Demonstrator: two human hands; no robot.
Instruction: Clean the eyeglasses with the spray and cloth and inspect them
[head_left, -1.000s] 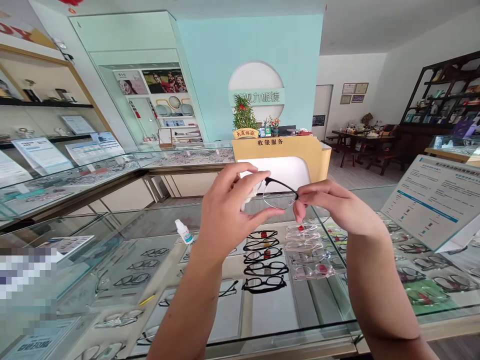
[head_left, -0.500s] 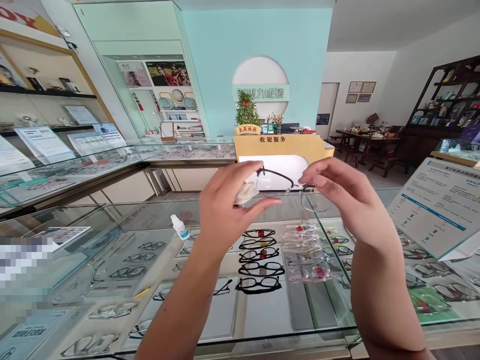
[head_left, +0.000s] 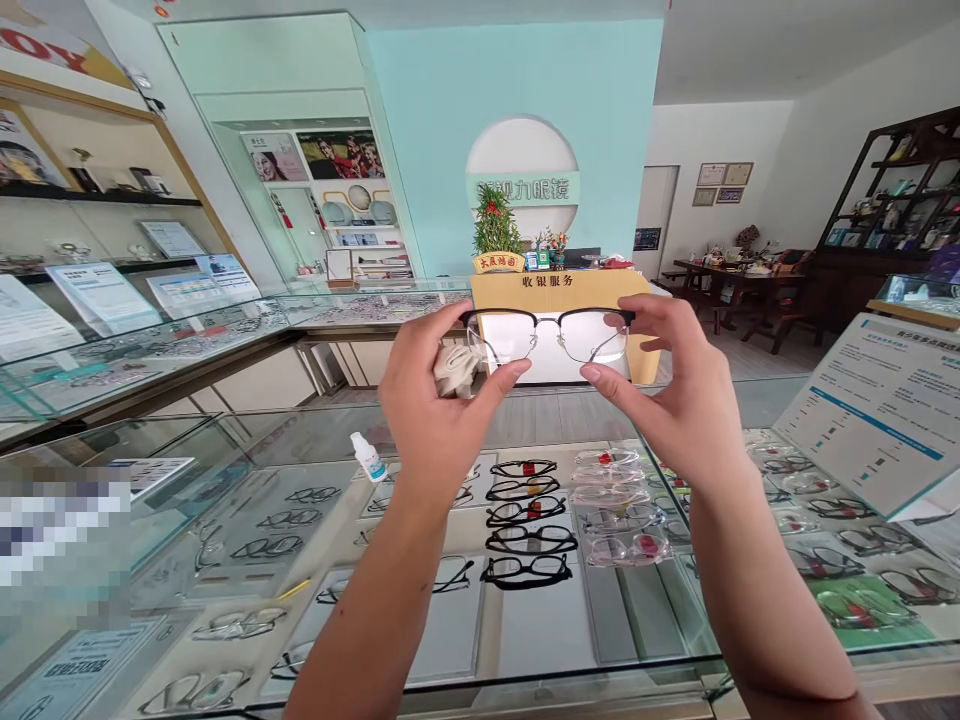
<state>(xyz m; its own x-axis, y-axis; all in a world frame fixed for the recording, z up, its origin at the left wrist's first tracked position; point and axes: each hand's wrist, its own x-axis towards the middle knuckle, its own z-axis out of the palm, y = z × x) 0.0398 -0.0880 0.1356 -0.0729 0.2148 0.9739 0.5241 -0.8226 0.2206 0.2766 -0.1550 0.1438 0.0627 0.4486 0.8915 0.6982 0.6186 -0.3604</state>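
Tan desk [head_left: 600, 290] with “收银服务” [head_left: 547, 281] behind glasses [head_left: 547, 321] in 2 hands [head_left: 427, 390] [head_left: 686, 400].

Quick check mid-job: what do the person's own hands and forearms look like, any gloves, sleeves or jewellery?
The left hand and right hand are ungloved. No rings show on the visible fingers, and no watch, bracelet or sleeve shows on either forearm.

Head-worn camera, facing forward and down, fingers [head_left: 499, 387] near, glass counter [head_left: 540, 675] below
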